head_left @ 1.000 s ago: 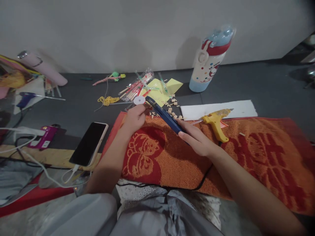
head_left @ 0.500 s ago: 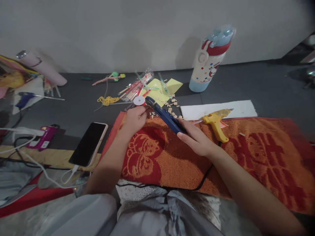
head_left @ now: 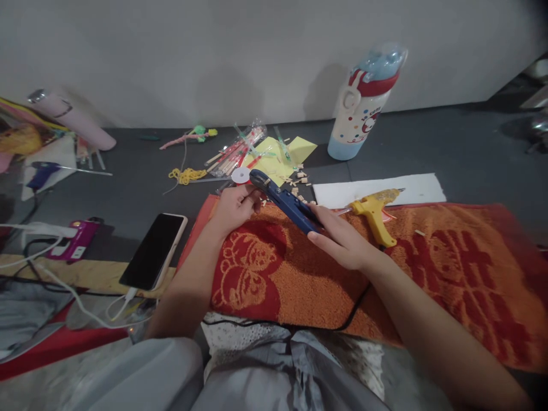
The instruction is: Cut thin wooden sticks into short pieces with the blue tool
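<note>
My right hand (head_left: 342, 237) is closed round the handles of a blue plier-like hand tool (head_left: 285, 201), which slants up and left over the towel. My left hand (head_left: 235, 206) has its fingers pinched together by the tool's far end. What those fingers hold, if anything, is too small to make out. Beyond them lie small cut wooden bits (head_left: 299, 177) and a white-topped spool (head_left: 240, 175). Under both hands is an orange and red towel (head_left: 308, 268).
A yellow glue gun (head_left: 374, 214) rests on the towel and a white board (head_left: 415, 187). Behind stand a bottle (head_left: 362, 108), yellow paper (head_left: 302, 149) and bagged sticks (head_left: 246, 145). To the left are a phone (head_left: 153, 251), yellow cord (head_left: 187, 175) and a purple power strip (head_left: 79, 240) with cables.
The tool has tilted slightly, showing more of its side. My left hand has shifted a little left beside its far end. The rest looks the same.
</note>
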`<control>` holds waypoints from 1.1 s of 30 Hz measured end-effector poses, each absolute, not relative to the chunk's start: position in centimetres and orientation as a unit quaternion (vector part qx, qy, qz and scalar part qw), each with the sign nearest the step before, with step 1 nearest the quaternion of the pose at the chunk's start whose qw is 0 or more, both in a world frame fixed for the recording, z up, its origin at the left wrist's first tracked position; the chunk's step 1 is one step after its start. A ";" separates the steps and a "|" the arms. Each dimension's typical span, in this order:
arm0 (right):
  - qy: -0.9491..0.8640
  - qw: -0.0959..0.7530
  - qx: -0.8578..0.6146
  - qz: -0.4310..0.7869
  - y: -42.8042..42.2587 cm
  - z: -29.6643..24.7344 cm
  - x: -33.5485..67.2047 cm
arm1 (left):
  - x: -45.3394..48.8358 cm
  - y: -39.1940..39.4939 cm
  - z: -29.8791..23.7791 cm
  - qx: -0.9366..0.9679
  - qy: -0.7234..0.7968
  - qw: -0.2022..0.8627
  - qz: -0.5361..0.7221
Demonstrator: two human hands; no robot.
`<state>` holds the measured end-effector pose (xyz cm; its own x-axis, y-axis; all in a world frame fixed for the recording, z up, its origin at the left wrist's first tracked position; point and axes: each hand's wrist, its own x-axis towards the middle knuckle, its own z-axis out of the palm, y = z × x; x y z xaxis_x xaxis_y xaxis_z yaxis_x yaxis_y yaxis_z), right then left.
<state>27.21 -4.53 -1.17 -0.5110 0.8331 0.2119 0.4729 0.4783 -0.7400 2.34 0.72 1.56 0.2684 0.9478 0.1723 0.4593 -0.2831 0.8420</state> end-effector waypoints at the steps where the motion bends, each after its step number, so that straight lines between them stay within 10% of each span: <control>1: -0.809 0.288 -0.404 0.315 -4.5 -1.2 27.2 | 2.3 0.7 1.5 0.720 0.488 0.345 0.353; 22: -0.790 0.289 -0.421 0.339 -4.4 -1.7 27.6 | 1.4 1.4 0.8 0.823 0.495 0.138 0.244; 28: -0.765 0.319 -0.451 0.330 -4.5 -2.7 26.9 | 2.9 0.5 0.0 0.748 0.519 0.006 0.414; 33: -0.739 0.357 -0.459 0.341 -4.7 -3.4 26.0 | 5.7 -1.7 -0.5 0.751 0.516 0.219 0.349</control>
<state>26.01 -4.75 -3.44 -0.3233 0.9216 0.2148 0.4347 0.3462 -0.8314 5.70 -1.66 -0.52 0.2248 0.9275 0.2988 0.6225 -0.3726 0.6882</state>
